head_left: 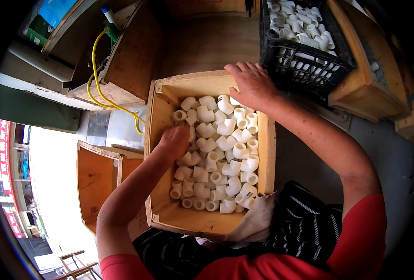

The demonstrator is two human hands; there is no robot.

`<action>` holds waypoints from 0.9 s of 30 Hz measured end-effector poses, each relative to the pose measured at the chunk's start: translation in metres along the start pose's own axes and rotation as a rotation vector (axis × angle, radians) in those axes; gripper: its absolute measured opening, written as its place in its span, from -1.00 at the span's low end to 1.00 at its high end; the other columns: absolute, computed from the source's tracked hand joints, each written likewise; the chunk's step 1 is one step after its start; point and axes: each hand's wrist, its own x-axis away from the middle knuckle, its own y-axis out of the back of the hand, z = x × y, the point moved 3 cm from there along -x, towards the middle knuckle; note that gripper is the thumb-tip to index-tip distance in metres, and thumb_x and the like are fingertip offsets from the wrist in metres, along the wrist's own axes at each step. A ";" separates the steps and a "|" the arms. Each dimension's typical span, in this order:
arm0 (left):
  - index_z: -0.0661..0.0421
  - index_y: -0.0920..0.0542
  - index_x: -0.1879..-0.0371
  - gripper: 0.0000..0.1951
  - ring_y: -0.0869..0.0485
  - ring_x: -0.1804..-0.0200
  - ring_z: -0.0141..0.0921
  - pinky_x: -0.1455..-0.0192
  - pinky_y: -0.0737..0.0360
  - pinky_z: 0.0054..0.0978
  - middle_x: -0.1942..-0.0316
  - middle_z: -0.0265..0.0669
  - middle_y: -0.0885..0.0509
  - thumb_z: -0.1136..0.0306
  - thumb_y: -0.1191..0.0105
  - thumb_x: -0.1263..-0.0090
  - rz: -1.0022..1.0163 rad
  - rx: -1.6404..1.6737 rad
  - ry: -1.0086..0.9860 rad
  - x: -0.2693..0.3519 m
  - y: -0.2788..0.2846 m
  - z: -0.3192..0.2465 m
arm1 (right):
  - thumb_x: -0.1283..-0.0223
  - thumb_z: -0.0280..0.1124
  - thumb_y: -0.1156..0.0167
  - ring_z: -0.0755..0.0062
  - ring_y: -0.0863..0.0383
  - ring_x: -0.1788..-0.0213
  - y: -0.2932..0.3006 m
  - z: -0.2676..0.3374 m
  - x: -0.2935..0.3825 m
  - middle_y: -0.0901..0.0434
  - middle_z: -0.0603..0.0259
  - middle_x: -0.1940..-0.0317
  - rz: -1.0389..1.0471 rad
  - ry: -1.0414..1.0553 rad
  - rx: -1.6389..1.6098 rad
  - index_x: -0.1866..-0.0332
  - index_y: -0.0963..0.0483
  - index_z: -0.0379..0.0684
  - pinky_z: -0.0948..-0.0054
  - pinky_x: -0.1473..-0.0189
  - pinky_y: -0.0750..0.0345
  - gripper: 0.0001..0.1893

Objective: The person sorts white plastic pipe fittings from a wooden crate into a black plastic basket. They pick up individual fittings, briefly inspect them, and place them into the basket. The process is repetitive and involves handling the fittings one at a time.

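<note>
An open wooden box (pixel 268 150) stands in front of me, holding a layer of white plastic pipe elbows (pixel 212 159). My left hand (pixel 175 140) is down inside the box at its left side, fingers bent among the elbows; whether it grips one is hidden. My right hand (pixel 252 82) rests over the far right corner of the box, its fingers on the rim and its thumb apart, above a few elbows. A pale cloth (pixel 257 218) hangs over the near right corner of the box.
A black plastic crate (pixel 308 57) full of white pipe fittings (pixel 303 24) stands at the far right beside wooden boxes. A yellow hose (pixel 97 77) loops down at the left. Another wooden box (pixel 97 175) stands left of the box before me.
</note>
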 end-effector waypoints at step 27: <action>0.09 -0.54 -0.06 -0.60 -0.65 -0.02 -0.04 -0.04 -0.61 -0.08 -0.05 -0.11 -0.58 0.19 -0.24 -0.31 -0.094 0.093 0.035 0.009 0.050 -0.010 | -0.06 -0.28 -0.28 0.12 -0.52 -0.14 -0.001 -0.003 0.001 -0.55 0.15 0.03 0.021 -0.021 0.023 -0.18 -0.43 -0.14 0.17 -0.24 -0.41 -0.48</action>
